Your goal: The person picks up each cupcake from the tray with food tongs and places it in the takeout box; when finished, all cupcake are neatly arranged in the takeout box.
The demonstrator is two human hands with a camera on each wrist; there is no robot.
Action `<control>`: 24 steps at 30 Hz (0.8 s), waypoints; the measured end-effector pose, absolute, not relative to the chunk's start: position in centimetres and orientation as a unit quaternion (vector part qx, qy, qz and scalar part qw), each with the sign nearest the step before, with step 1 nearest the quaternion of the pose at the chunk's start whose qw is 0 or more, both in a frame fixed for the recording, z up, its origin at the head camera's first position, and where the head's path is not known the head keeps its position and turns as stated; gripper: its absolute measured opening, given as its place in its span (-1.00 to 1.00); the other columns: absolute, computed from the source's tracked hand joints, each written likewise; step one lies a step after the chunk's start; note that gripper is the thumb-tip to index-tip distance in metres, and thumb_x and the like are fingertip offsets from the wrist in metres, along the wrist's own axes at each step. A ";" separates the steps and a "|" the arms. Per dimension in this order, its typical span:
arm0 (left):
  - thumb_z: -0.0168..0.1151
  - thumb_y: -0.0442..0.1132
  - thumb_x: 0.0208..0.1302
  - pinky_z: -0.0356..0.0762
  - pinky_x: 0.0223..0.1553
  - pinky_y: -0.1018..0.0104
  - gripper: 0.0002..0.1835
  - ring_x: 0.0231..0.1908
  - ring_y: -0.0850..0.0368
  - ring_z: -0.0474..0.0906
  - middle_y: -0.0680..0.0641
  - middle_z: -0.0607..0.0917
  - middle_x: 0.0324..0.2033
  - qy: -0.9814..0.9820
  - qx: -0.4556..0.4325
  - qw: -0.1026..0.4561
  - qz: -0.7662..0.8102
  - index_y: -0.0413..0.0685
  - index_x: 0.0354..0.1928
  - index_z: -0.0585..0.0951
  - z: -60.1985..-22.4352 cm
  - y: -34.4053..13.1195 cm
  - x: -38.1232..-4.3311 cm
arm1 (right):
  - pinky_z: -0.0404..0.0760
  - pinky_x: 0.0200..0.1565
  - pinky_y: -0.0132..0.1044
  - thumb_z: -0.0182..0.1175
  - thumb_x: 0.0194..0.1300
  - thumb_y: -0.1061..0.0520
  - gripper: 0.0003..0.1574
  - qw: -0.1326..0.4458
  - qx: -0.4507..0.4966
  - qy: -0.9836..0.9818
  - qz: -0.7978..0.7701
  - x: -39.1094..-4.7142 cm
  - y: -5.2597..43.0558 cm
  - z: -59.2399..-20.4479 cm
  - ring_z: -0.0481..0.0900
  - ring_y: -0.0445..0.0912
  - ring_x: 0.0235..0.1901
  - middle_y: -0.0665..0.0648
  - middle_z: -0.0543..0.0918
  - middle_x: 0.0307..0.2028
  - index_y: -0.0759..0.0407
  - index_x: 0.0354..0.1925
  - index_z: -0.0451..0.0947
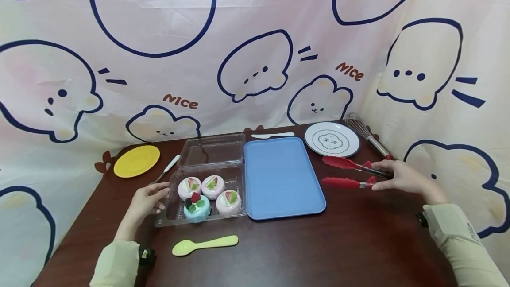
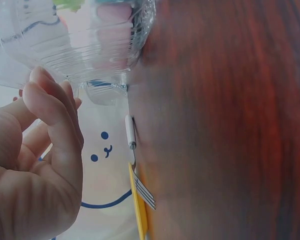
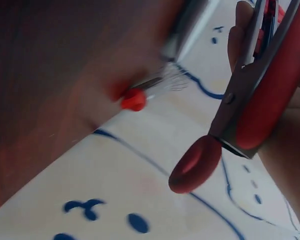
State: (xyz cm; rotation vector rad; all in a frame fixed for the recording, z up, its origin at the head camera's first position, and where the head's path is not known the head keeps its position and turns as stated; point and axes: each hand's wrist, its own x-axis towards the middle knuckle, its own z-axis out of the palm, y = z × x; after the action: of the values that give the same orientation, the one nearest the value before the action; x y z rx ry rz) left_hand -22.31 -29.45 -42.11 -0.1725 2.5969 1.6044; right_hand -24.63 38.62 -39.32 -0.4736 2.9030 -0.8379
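My right hand grips red-tipped tongs at the right side of the table. Their two red tips stand apart with nothing between them. In the right wrist view the red-and-metal handle of these tongs lies in the hand. My left hand is at the left rim of a clear plastic box, its fingers loosely bent and the fingertips at the rim. Inside the box sit toy cakes: pink ones with strawberry tops and a blue one. The box's hinged lid lies open behind.
Right of the box lies a blue tray. A yellow plate and a fork are at the left, a green spoon in front. Behind lie a white knife, a white plate and a whisk.
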 end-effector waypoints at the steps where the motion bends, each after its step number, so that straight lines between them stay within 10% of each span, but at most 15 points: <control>1: 0.07 -0.11 0.30 0.52 -0.54 0.36 -0.46 -0.63 0.18 0.48 -0.08 0.57 -0.37 0.850 -0.050 0.045 0.523 -0.34 0.20 0.32 -42.1 -29.4 -22.3 | 0.52 -0.15 0.03 0.38 -0.08 -0.13 -0.06 0.047 -0.153 0.949 -0.273 -24.6 38.9 -39.5 0.48 0.11 -0.13 0.36 0.52 -0.02 0.40 0.13 0.34; 24: 0.13 -0.02 0.23 0.53 -0.56 0.34 -0.41 -0.64 0.15 0.49 -0.06 0.56 -0.41 0.841 -0.039 0.035 0.539 -0.33 0.16 0.37 -42.7 -29.8 -22.4 | 0.37 0.00 0.16 0.42 -0.15 -0.14 0.00 0.065 -0.172 0.943 -0.276 -27.4 40.1 -43.4 0.44 0.19 0.00 0.38 0.50 0.02 0.40 0.14 0.32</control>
State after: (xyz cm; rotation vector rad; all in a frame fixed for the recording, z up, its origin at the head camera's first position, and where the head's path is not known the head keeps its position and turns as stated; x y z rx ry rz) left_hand -22.39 -29.81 -42.68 -0.1198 2.5834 1.6564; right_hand -27.39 40.07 -43.42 -0.5204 2.8469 -0.8324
